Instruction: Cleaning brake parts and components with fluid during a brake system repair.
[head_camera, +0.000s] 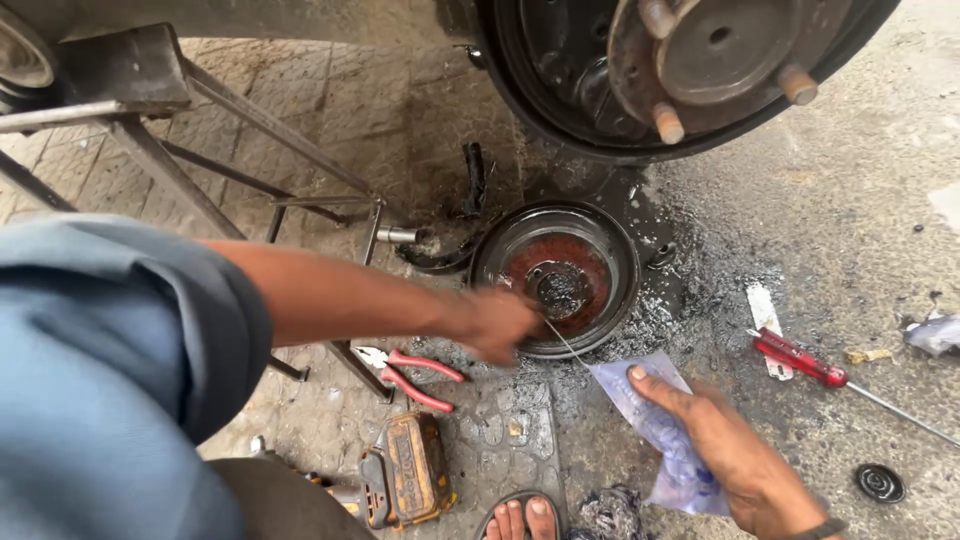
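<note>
Head view: your left hand (497, 325) pinches a thin rod at the brake drum (556, 277) rim; right hand (735, 450), fingers spread, pins the plastic pouch (655, 420) on the ground; hold it flat.

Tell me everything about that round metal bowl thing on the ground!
It is a brake drum, a round, dark metal part lying flat on the wet, greasy ground, open side up. Its inside looks rusty red, with a hole in the middle and a thick dark rim. The left hand reaches over its near edge. It sits just below the car's bare wheel hub, with red-handled pliers nearby.
</note>
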